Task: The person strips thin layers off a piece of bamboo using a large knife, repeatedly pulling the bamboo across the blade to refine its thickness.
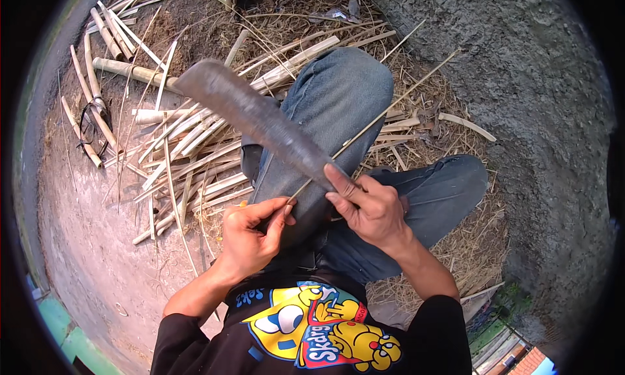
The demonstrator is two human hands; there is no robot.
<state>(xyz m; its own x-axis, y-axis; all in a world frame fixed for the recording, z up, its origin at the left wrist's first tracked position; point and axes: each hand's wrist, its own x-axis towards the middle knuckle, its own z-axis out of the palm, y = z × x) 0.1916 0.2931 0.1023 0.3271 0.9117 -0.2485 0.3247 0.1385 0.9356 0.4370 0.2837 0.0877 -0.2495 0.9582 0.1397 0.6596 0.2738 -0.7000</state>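
My right hand [371, 209] is closed around the near end of a machete [260, 121], with its index finger along the blade; the handle is hidden in the grip. The broad, dark blade slants up and left above my knee. A thin bamboo strip [403, 95] runs from the upper right, passes behind the blade and ends at my left hand [257, 232]. There my thumb and index finger pinch it. The strip crosses over my jeans-clad knee [348, 82], and the blade lies across it from above.
Split bamboo pieces [189, 180] are heaped left of my legs. Thicker bamboo lengths [124, 69] and dark-tied sticks [91, 127] lie farther left. Shavings [449, 258] cover the ground around me. A rough grey wall [521, 114] rises on the right.
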